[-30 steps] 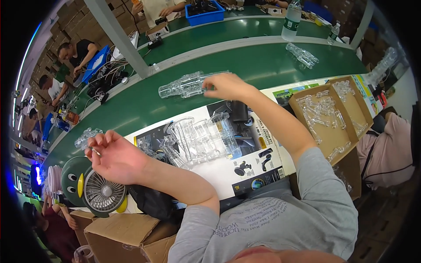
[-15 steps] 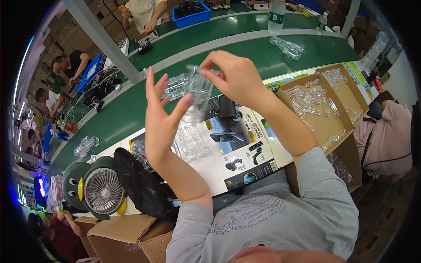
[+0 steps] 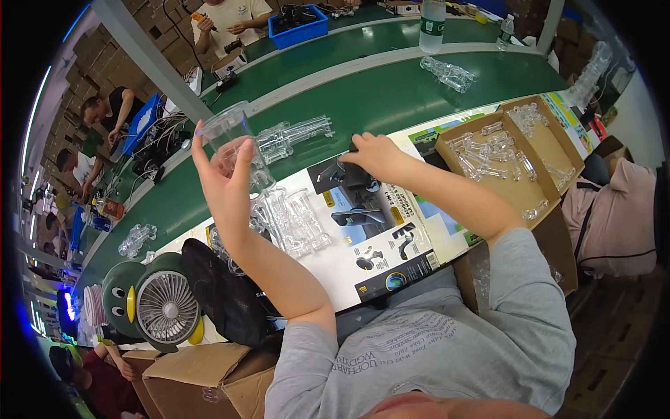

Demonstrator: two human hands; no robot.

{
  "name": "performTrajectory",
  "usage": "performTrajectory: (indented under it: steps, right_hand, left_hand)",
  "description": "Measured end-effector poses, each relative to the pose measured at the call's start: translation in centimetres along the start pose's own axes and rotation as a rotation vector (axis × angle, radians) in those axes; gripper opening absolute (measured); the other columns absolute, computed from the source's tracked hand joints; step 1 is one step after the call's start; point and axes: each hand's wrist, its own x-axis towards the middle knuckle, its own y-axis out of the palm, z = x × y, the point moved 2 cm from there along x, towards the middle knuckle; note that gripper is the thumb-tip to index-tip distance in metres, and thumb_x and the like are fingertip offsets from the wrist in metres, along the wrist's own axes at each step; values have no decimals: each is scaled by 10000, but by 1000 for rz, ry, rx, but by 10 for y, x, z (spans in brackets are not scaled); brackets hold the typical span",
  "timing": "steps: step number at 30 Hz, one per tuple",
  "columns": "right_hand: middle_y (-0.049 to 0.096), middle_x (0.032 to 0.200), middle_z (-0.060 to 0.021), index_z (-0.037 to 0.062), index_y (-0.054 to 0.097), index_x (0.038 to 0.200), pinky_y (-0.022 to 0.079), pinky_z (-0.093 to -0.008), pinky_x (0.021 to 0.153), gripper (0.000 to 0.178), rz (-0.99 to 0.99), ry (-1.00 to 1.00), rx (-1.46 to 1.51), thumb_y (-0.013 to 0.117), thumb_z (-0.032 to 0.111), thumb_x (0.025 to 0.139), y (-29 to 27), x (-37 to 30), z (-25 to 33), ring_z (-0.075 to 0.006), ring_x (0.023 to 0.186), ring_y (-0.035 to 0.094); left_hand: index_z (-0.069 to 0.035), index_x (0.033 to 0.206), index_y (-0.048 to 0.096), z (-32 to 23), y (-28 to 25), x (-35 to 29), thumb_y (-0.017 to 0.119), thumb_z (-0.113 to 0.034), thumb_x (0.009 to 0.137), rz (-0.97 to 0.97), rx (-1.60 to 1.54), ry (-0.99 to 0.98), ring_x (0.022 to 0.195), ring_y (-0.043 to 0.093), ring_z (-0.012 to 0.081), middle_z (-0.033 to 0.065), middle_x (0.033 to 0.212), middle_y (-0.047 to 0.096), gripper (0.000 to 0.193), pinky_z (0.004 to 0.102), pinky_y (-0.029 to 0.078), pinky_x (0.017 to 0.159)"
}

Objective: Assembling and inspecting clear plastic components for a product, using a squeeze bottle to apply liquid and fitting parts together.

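Note:
My left hand point(image 3: 227, 178) is raised over the left part of the work surface, with its fingers wrapped round a clear plastic cup-shaped piece point(image 3: 241, 133) that tilts to the left. Further right, my right hand point(image 3: 377, 159) grips the top of a black cylindrical object point(image 3: 357, 177), its fingertips partly hidden. That object stands on a printed cardboard sheet point(image 3: 412, 244). Between my hands and a little nearer to me, several clear plastic parts point(image 3: 296, 222) lie in a cluster. Beyond them, a longer clear plastic assembly point(image 3: 296, 136) rests on the green table point(image 3: 363, 98).
Cardboard trays point(image 3: 551, 202) with small clear parts stand to the right. A penguin-shaped fan point(image 3: 167, 307) and a black mesh bag point(image 3: 220, 297) sit at left, above an open carton point(image 3: 188, 373). A water bottle point(image 3: 432, 31) and another clear assembly point(image 3: 450, 73) are further back. People work across the table.
My right hand has let go of the clear cup-shaped piece and moved down to the black cylindrical object. My left hand has carried the piece leftward, uncovering the long clear assembly.

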Motion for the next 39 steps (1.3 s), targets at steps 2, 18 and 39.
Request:
performTrajectory:
  steps: [2,18,39]
  right_hand:
    - [504,960,-85,232,599,1050,427,-330,695,323,63,-98,-31,567,128,746,19,-5,0,-241,929,525]
    - [551,949,-53,78,376,1256,455,-239,651,588,-1047,255,1422,675,126,752,-105,15,-20,-92,799,531]
    - [512,1033,-129,-21,458,1065,514,-276,712,356,-1112,242,1823,581,127,766,-154,-25,19,-165,807,572]
  left_hand:
    - [-30,1362,211,-2,3,0,643,-120,810,5,-12,-4,779,578,115,115,898,627,707,218,445,723]
    - [-33,1110,490,9,29,3,654,6,682,203,74,97,906,550,123,47,992,570,460,244,423,810]
    - [3,1019,556,-25,56,-19,748,-66,669,210,112,103,862,529,130,50,946,558,404,247,418,784]
